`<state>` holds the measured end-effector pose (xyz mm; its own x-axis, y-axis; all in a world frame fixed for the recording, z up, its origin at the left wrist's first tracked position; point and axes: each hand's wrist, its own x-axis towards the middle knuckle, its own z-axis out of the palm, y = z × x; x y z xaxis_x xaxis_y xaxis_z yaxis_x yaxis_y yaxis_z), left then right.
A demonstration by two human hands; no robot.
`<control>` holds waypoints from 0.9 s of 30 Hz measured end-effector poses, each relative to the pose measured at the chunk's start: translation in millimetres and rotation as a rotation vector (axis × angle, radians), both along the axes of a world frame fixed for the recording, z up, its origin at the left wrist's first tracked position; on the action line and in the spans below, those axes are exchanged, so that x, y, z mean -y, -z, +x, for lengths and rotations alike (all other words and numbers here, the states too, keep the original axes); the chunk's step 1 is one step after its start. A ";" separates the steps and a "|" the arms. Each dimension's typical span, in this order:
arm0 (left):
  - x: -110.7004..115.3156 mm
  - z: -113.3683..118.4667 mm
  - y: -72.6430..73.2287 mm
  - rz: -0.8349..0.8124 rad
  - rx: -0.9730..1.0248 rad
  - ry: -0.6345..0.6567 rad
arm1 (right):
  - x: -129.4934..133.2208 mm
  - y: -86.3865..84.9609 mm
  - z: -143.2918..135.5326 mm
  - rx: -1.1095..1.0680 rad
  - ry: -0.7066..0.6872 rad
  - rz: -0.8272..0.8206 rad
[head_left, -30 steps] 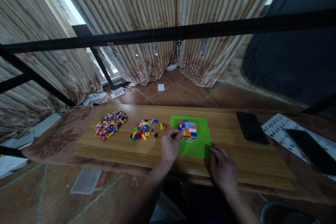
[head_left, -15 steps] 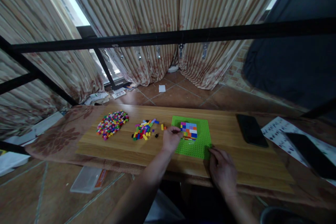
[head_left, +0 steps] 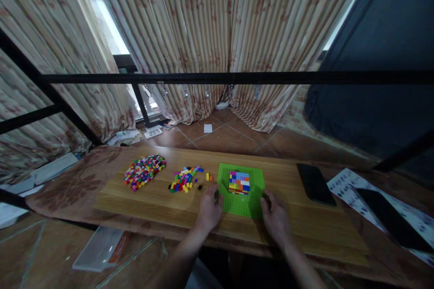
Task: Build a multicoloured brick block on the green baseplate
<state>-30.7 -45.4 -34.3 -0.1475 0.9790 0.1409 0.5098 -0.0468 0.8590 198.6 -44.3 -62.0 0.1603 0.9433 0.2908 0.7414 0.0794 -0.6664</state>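
Observation:
A green baseplate (head_left: 244,207) lies on the wooden board, with a block of multicoloured bricks (head_left: 239,182) on its upper middle part. At the plate's left edge is my left hand (head_left: 210,207), its fingers bent and apart, with nothing visible in them. My right hand (head_left: 275,214) rests at the right edge of the plate, thumb and fingers curled; whether they grip the edge is hard to make out. Left of the plate lie a few yellow and orange bricks (head_left: 208,176) and a loose group of mixed bricks (head_left: 183,180).
A large heap of small bricks (head_left: 144,171) lies on the left of the wooden board (head_left: 135,203). To the right are a black phone (head_left: 316,184), a printed sheet (head_left: 346,181) and another dark device (head_left: 393,219). A clear plastic box (head_left: 98,248) is on the floor.
My left hand has moved off the brick block to the left edge of the green plate. My right hand stays by the right edge. The camera view has tilted upward slightly.

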 end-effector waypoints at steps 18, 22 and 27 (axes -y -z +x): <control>48.2 -17.1 5.8 -0.036 0.374 -0.029 | -46.2 -75.8 -70.7 0.339 -0.262 0.115; 50.6 -19.8 -0.3 -0.044 0.371 0.007 | -71.3 -76.6 -96.6 0.523 -0.350 -0.157; 55.8 -18.5 -4.6 -0.036 0.296 0.057 | -74.9 -67.5 -100.1 0.673 -0.380 -0.319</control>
<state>-49.2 -101.2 -29.7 -0.1218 0.9904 0.0654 0.2344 -0.0354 0.9715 98.5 30.6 5.5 -0.2975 0.9514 -0.0792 0.9500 0.2868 -0.1231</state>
